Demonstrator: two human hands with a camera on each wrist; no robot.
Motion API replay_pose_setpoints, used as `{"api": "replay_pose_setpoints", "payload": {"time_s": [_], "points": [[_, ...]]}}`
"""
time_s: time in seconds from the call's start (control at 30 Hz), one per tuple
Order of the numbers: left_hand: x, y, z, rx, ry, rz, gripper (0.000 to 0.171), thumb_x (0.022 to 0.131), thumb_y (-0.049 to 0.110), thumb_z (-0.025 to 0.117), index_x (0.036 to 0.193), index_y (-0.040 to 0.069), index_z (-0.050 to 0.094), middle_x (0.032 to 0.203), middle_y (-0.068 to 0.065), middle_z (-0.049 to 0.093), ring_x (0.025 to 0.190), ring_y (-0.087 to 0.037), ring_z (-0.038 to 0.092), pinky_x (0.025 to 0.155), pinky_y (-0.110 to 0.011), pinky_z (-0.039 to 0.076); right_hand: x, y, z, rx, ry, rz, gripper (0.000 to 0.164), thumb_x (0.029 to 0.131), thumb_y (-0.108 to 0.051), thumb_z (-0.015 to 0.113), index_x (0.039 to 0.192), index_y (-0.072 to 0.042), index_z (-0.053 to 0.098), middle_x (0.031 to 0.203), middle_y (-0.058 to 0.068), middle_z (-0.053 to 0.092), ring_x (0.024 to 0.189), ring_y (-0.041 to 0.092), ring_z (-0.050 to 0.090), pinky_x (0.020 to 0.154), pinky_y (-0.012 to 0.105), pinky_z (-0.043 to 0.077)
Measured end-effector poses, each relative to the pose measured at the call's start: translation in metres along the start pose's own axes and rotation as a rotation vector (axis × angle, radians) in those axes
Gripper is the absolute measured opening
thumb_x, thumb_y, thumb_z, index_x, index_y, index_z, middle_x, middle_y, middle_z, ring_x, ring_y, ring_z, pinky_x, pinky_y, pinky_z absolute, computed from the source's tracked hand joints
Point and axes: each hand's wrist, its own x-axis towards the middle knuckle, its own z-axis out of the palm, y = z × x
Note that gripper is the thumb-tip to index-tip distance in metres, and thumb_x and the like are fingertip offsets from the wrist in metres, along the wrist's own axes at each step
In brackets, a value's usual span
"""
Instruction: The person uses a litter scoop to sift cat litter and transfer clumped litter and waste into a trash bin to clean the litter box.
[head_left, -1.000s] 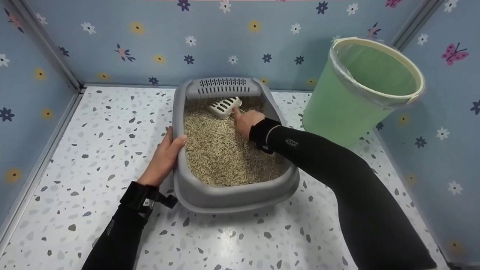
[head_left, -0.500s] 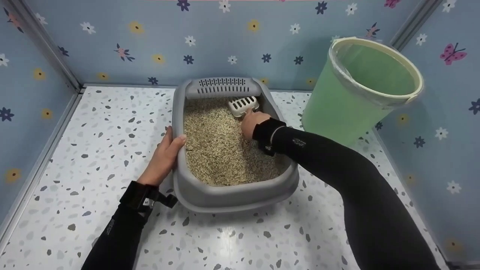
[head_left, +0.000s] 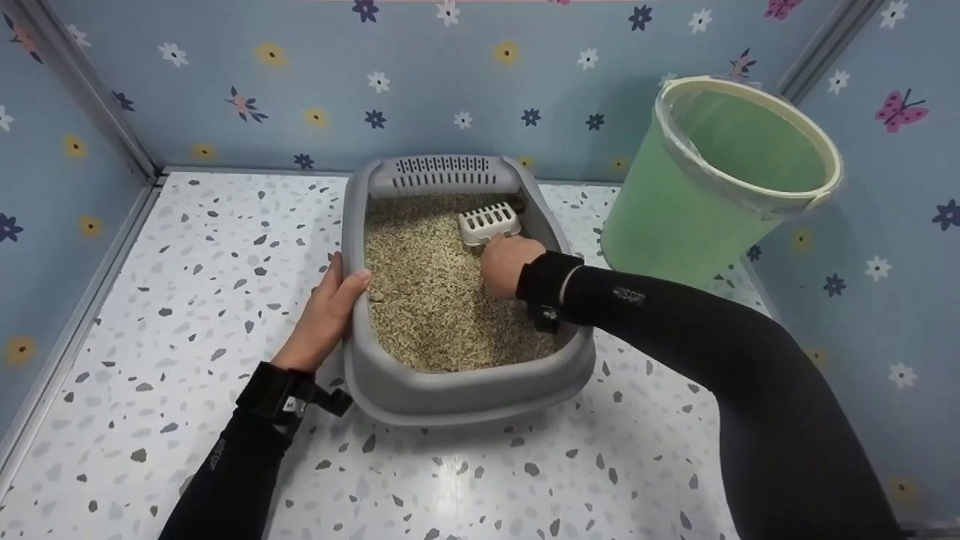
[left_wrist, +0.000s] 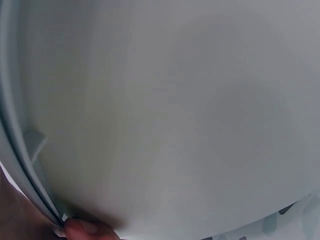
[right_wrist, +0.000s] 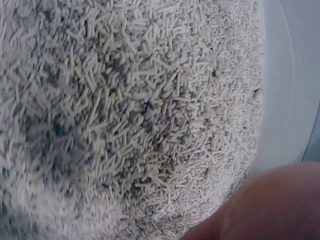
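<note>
A grey litter box (head_left: 472, 394) filled with tan pellet litter (head_left: 427, 300) stands on the floor. My left hand (head_left: 319, 322) grips its left rim, thumb over the top and fingers on the outer side. The left wrist view shows a fingertip (left_wrist: 90, 229) against the rim beside the pale box wall (left_wrist: 165, 110). In my right hand (head_left: 511, 264) is a beige slotted litter scoop (head_left: 489, 223), its head at the litter's back right; the handle is hidden by the hand. The right wrist view has part of that hand (right_wrist: 275, 210) above the pellets, scoop out of frame.
A green bin (head_left: 675, 210) with a cream rim and clear liner stands at the right, beside the box. Blue flowered walls (head_left: 450, 90) enclose the back and sides. The speckled floor (head_left: 202, 300) extends left and in front of the box.
The right hand has moved the scoop rightwards across the back of the litter, then slightly towards me. The left hand stays on the rim, and the box has hardly moved.
</note>
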Motion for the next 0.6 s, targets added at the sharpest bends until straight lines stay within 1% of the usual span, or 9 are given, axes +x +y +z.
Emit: {"api": "replay_pose_setpoints", "payload": {"time_s": [0.07,0.1,0.2,0.3,0.33,0.4,0.47,0.53,0.6], "points": [[-0.001,-0.001,0.000,-0.007,0.002,-0.001,0.097,0.113,0.051,0.051,0.176,0.005,-0.007,0.185,-0.015,-0.007,0.170,-0.022,-0.004,0.136,-0.036,-0.001,0.004,-0.002,0.001,-0.047,0.023,-0.002,0.060,0.115,-0.020,0.050,0.161,0.017,0.042,0.107,0.029,0.076,0.098,0.041,0.077,0.083,0.055,0.068],[-0.001,-0.002,0.000,-0.012,0.003,-0.002,0.097,0.113,0.050,0.051,0.176,0.005,-0.008,0.185,-0.015,-0.007,0.170,-0.023,-0.004,0.136,-0.036,-0.001,0.007,-0.003,0.002,-0.078,0.026,-0.003,0.065,0.117,-0.022,0.049,0.165,0.018,0.031,0.105,0.029,0.076,0.098,0.041,0.078,0.083,0.054,0.068],[-0.002,-0.005,0.001,-0.036,-0.002,-0.007,0.097,0.114,0.050,0.050,0.176,0.005,-0.009,0.185,-0.015,-0.008,0.170,-0.021,-0.006,0.136,-0.036,-0.001,0.018,0.003,0.005,-0.163,0.025,0.002,0.064,0.119,-0.024,0.048,0.165,0.018,0.031,0.094,0.022,0.077,0.092,0.038,0.079,0.081,0.050,0.069],[-0.002,-0.007,0.001,-0.047,-0.011,-0.019,0.097,0.113,0.049,0.050,0.176,0.005,-0.010,0.185,-0.016,-0.010,0.170,-0.020,-0.008,0.136,-0.036,-0.002,0.025,0.012,0.008,-0.211,0.007,0.006,0.063,0.120,-0.024,0.046,0.164,0.019,0.033,0.095,0.020,0.077,0.093,0.036,0.079,0.083,0.048,0.068],[-0.002,-0.007,0.002,-0.049,-0.011,-0.019,0.097,0.114,0.049,0.050,0.176,0.005,-0.010,0.185,-0.016,-0.010,0.169,-0.020,-0.008,0.136,-0.036,-0.002,0.026,0.016,0.008,-0.209,0.001,0.001,0.060,0.119,-0.022,0.047,0.161,0.020,0.039,0.098,0.022,0.077,0.094,0.037,0.078,0.083,0.048,0.068],[-0.002,-0.006,0.002,-0.042,-0.008,-0.016,0.098,0.113,0.050,0.051,0.176,0.005,-0.009,0.185,-0.015,-0.009,0.170,-0.020,-0.006,0.136,-0.035,-0.001,0.027,0.021,0.004,-0.163,-0.033,-0.015,0.047,0.117,-0.021,0.050,0.144,0.015,0.062,0.096,0.020,0.073,0.090,0.035,0.075,0.080,0.047,0.067],[-0.001,-0.004,0.002,-0.038,-0.002,-0.007,0.097,0.113,0.050,0.051,0.176,0.005,-0.008,0.185,-0.015,-0.007,0.170,-0.020,-0.005,0.136,-0.035,-0.001,0.026,0.025,-0.006,-0.122,-0.095,-0.056,0.031,0.114,-0.017,0.052,0.111,0.005,0.074,0.087,0.014,0.064,0.079,0.027,0.065,0.073,0.039,0.060],[-0.001,-0.003,0.002,-0.033,0.002,-0.004,0.097,0.113,0.050,0.051,0.176,0.005,-0.007,0.185,-0.015,-0.006,0.170,-0.020,-0.004,0.136,-0.035,0.000,0.026,0.029,-0.020,-0.092,-0.175,-0.095,0.034,0.113,-0.013,0.051,0.081,-0.007,0.059,0.079,0.007,0.047,0.070,0.021,0.046,0.066,0.035,0.045],[0.000,-0.002,0.002,-0.035,0.003,0.003,0.097,0.113,0.050,0.051,0.176,0.005,-0.007,0.185,-0.014,-0.006,0.169,-0.019,-0.003,0.136,-0.033,0.000,0.026,0.032,-0.036,-0.116,-0.267,-0.140,0.040,0.112,-0.008,0.046,0.073,-0.014,0.041,0.074,0.001,0.032,0.067,0.018,0.028,0.065,0.034,0.029]]}}
